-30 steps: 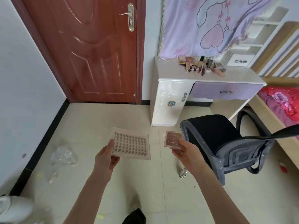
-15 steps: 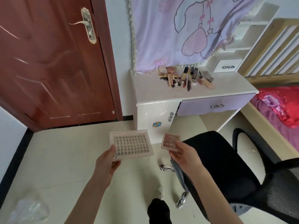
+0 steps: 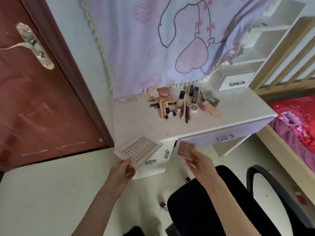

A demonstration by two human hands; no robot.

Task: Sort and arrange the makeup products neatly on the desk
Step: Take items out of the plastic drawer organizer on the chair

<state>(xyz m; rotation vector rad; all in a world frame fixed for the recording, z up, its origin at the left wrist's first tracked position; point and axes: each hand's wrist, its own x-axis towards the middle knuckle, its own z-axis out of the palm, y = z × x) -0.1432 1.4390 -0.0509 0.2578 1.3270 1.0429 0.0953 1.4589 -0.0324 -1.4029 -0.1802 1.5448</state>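
My left hand (image 3: pixel 121 172) pinches the near corner of a flat clear case (image 3: pixel 139 149) with rows of small dots inside. A small brownish-pink compact palette (image 3: pixel 185 149) is held in my right hand (image 3: pixel 198 163) by its near edge. Both are held just in front of the white desk (image 3: pixel 146 123). At the back of the desk top lies a jumbled pile of makeup (image 3: pixel 183 103): tubes, pencils, bottles, small pots and flat palettes.
A black office chair (image 3: pixel 213 201) stands right under my right arm, before the desk's purple drawer (image 3: pixel 225 136). A red-brown door (image 3: pixel 34 99) is on the left. A purple cloth (image 3: pixel 170 40) hangs behind the desk. A bed (image 3: pixel 296 126) lies to the right.
The view has come closer to the desk and tilted down onto it. Both hands keep their items and now reach the desk's front edge; the clear case is turned at an angle.
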